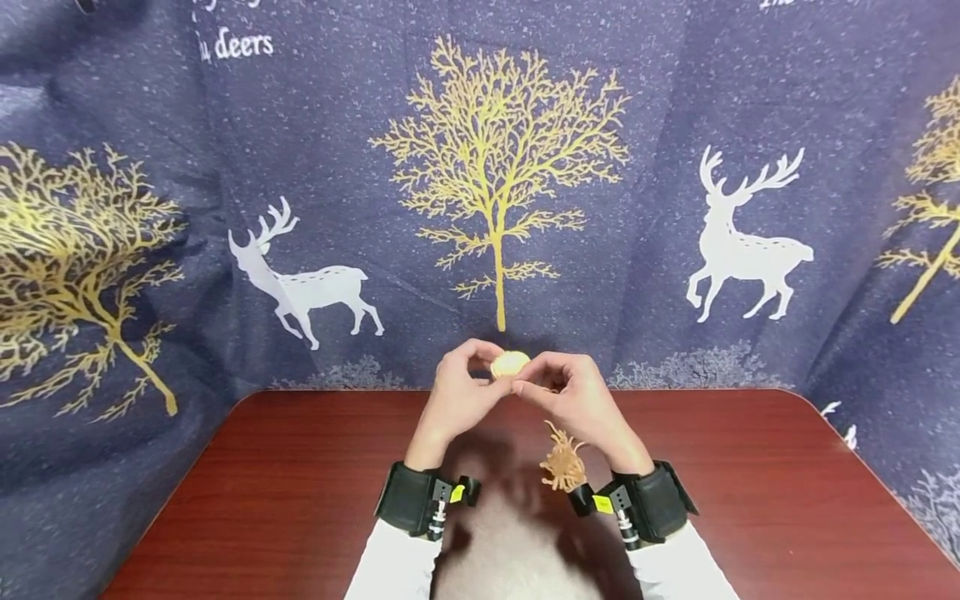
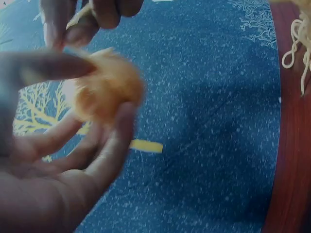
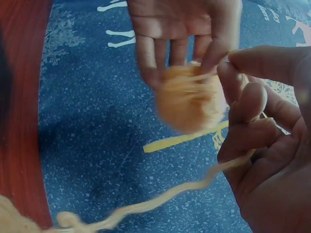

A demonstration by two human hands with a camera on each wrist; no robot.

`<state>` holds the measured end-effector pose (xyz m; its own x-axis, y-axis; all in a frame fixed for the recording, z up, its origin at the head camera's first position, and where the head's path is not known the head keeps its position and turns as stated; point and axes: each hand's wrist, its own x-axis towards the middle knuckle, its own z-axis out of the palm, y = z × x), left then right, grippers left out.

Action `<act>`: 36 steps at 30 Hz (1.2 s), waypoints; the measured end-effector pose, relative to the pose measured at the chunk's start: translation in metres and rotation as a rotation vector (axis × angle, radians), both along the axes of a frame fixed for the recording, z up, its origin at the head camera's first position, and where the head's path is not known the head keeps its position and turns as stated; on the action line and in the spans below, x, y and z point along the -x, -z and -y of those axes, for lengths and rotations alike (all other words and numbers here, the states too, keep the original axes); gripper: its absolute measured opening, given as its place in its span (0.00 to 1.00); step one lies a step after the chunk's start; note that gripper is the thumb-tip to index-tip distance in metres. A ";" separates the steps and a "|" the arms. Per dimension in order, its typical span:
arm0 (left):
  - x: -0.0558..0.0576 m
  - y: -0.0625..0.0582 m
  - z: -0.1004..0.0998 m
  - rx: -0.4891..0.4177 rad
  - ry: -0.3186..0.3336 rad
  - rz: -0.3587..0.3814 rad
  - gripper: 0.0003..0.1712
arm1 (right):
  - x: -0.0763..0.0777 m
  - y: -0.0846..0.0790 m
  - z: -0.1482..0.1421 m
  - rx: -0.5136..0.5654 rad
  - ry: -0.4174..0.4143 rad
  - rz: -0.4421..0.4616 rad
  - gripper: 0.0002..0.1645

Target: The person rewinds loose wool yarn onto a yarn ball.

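A small ball of pale orange yarn [image 1: 510, 364] is held up above the far edge of the table. My left hand [image 1: 456, 398] grips it between thumb and fingers; the ball is blurred in the left wrist view. Close beside it, my right hand [image 1: 583, 402] pinches a yarn strand [image 3: 160, 199] between thumb and forefinger, the other fingers curled around the strand. From that hand the strand runs down toward a loose tangle of yarn [image 1: 564, 462] below the right wrist. The two hands' fingertips nearly meet; whether they touch is unclear.
The reddish-brown wooden table [image 1: 315, 467] has rounded far corners. Behind it hangs a dark blue cloth [image 1: 420, 292] printed with gold trees and white deer. Black bands with small cameras circle the left wrist [image 1: 407, 498] and right wrist [image 1: 662, 500].
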<state>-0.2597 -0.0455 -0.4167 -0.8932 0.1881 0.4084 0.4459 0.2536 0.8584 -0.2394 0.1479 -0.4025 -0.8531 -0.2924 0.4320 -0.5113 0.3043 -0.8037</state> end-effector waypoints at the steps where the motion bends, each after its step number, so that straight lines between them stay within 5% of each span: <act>1: 0.000 0.000 0.001 0.050 0.009 0.003 0.17 | 0.000 0.000 -0.001 0.010 0.002 -0.001 0.02; 5: -0.002 -0.002 0.005 0.170 0.140 0.050 0.16 | 0.002 0.000 -0.006 0.075 0.014 0.007 0.03; 9: -0.003 -0.004 0.009 0.153 0.376 0.110 0.17 | 0.004 0.001 -0.012 0.121 0.014 0.018 0.04; 14: -0.004 -0.005 0.015 -0.106 0.647 0.157 0.20 | 0.005 0.000 -0.015 0.125 -0.013 0.033 0.04; 18: -0.005 -0.006 0.017 -0.340 0.741 0.132 0.18 | 0.007 0.003 -0.013 0.144 -0.056 0.046 0.03; 22: -0.005 -0.008 0.016 -0.545 0.663 0.133 0.19 | 0.007 0.006 -0.010 0.138 -0.073 0.052 0.04; 27: -0.006 -0.010 0.010 -0.684 0.412 0.177 0.16 | 0.006 0.005 -0.004 0.078 -0.051 0.043 0.03; 31: -0.004 -0.009 0.005 -0.543 0.174 0.148 0.15 | 0.004 0.004 -0.002 0.049 -0.048 0.031 0.03; 36: -0.002 -0.003 0.003 -0.147 -0.021 0.092 0.16 | 0.002 0.003 -0.001 0.049 -0.051 0.026 0.03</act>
<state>-0.2576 -0.0483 -0.4135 -0.9314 0.1132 0.3461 0.3592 0.1308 0.9240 -0.2415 0.1484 -0.4054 -0.8488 -0.3144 0.4251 -0.5041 0.2383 -0.8302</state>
